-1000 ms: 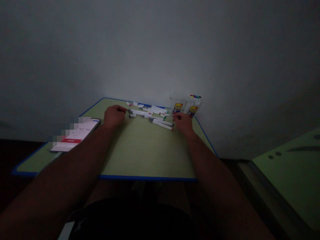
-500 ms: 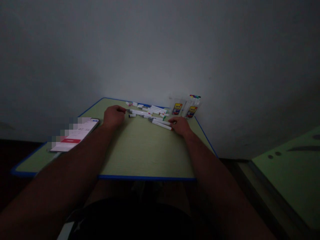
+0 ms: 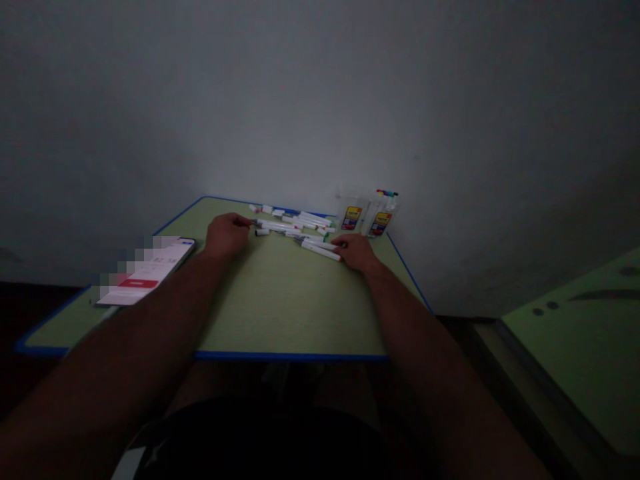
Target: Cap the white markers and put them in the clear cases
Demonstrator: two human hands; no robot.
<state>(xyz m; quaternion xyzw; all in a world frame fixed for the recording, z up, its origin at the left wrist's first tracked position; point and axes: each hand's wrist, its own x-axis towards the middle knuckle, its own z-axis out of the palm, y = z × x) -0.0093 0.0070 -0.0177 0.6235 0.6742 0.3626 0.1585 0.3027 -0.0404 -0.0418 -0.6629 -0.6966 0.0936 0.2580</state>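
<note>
Several white markers (image 3: 295,227) with coloured ends lie scattered at the far side of a green table (image 3: 280,300). My left hand (image 3: 226,233) rests curled at the left end of the pile, its fingertips pinching the tip of one marker (image 3: 265,224). My right hand (image 3: 356,251) lies at the right end of the pile, fingers closed on the end of a white marker (image 3: 320,250) with an orange tip. Two clear marker cases (image 3: 367,215) stand against the wall behind my right hand.
A phone (image 3: 145,270) with a lit screen lies at the table's left edge. The table has a blue rim and stands against a grey wall. A second green table (image 3: 575,347) is at the lower right. The room is dim.
My right hand has moved left from beside the cases to the near white marker and closed on its end. My left hand has stayed in place.
</note>
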